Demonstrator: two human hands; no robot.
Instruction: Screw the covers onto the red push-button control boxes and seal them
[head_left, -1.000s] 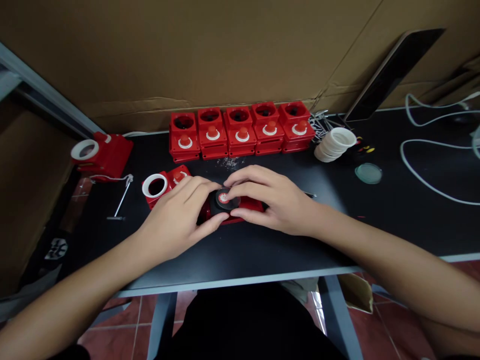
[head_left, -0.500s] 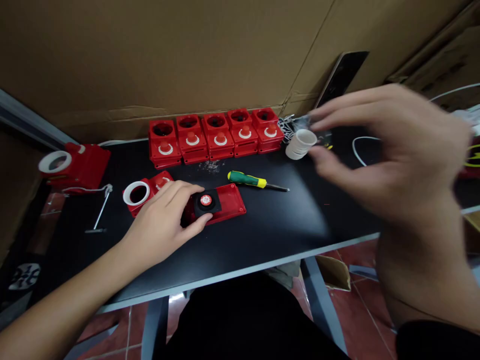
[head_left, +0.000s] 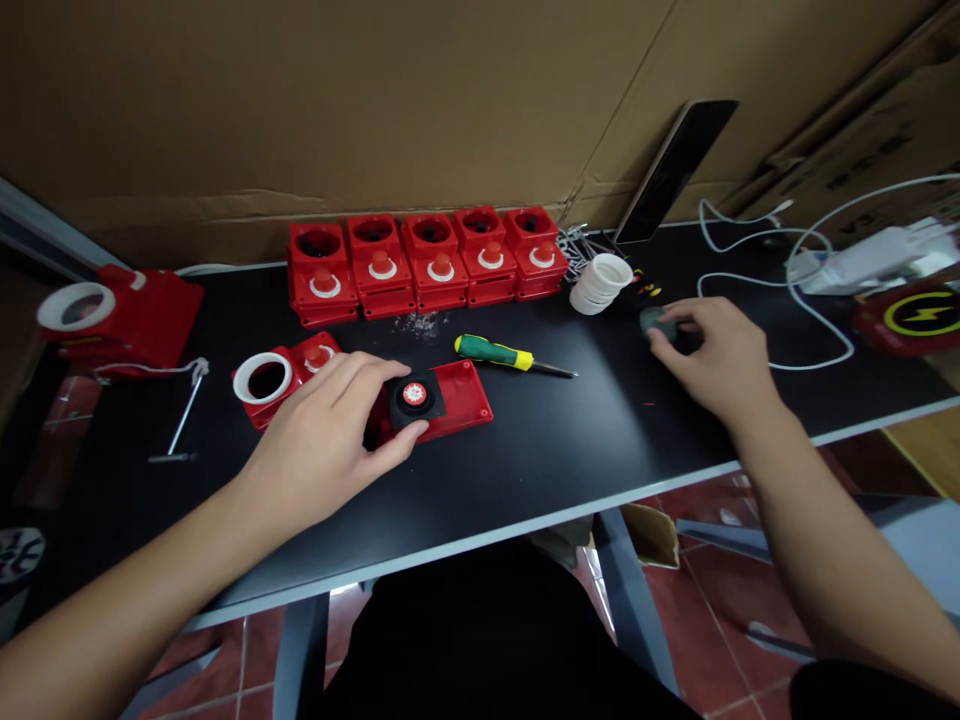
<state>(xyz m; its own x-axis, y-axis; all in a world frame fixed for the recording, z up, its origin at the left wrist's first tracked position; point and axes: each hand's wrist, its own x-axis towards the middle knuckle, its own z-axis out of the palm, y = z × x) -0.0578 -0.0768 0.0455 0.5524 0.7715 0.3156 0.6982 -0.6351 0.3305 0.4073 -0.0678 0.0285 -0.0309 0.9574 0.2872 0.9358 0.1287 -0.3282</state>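
My left hand (head_left: 330,435) grips a black square part (head_left: 414,397) with a red-and-white round centre, thumb and fingers on either side of it. That part lies over a red rectangular tray (head_left: 466,392). My right hand (head_left: 712,350) pinches a small dark round piece (head_left: 658,325) at the table's right. A green and yellow screwdriver (head_left: 491,352) lies beyond the tray. Behind my left hand is a red housing (head_left: 307,357) with a white ring (head_left: 262,380).
Several red housings (head_left: 441,262) stand in a row at the back. White rings (head_left: 601,284) are stacked beside loose screws (head_left: 577,250). A phone (head_left: 675,170) leans on the cardboard. White cables (head_left: 832,335) lie right; another red housing (head_left: 142,320) and a T-shaped metal tool (head_left: 182,420) are left.
My right hand has moved down from near the white rings to the table, and its fingers have closed on the dark round piece. My left hand keeps its grip on the black part.
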